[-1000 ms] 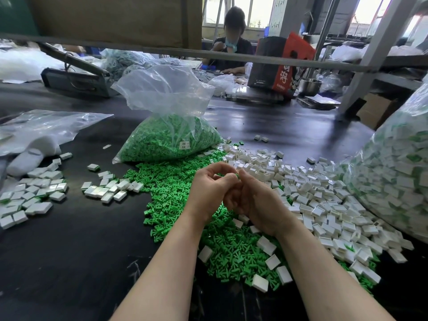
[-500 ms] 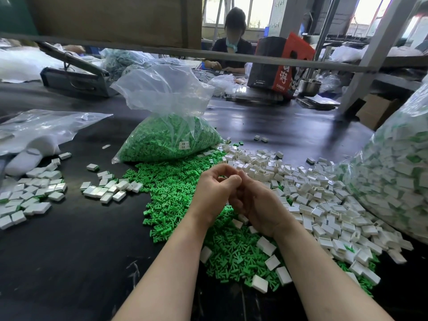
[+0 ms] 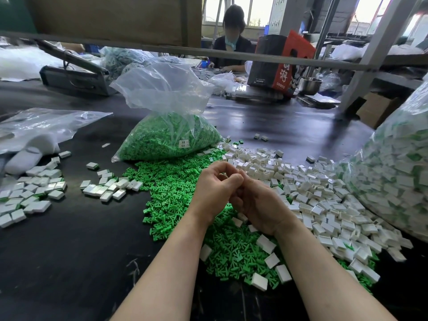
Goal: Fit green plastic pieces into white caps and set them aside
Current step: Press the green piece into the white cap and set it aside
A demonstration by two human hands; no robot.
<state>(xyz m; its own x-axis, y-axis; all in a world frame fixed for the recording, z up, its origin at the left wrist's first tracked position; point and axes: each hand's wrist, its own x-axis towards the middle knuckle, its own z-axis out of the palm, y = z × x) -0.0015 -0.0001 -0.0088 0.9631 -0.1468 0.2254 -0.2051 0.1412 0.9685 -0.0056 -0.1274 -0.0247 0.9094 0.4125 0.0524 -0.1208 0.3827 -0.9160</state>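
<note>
My left hand (image 3: 215,193) and my right hand (image 3: 261,207) meet fingertip to fingertip above a loose heap of green plastic pieces (image 3: 171,184). Their curled fingers pinch a small white cap (image 3: 223,175) between them; only a sliver of it shows, and any green piece in it is hidden. Right of my hands lies a wide spread of loose white caps (image 3: 308,188). At the left lie two groups of white caps with green showing at their edges: a small cluster (image 3: 108,187) and a larger one (image 3: 30,195).
A clear bag of green pieces (image 3: 166,140) stands behind the heap. A big bag of white-and-green parts (image 3: 398,172) fills the right edge. A flat plastic bag (image 3: 41,126) lies far left on the black table (image 3: 69,251). A person (image 3: 231,38) sits opposite, beyond a metal bar (image 3: 208,54).
My hands stay joined in nearly the same spot; the fingers have shifted slightly around the small piece. The heaps and bags have not moved.
</note>
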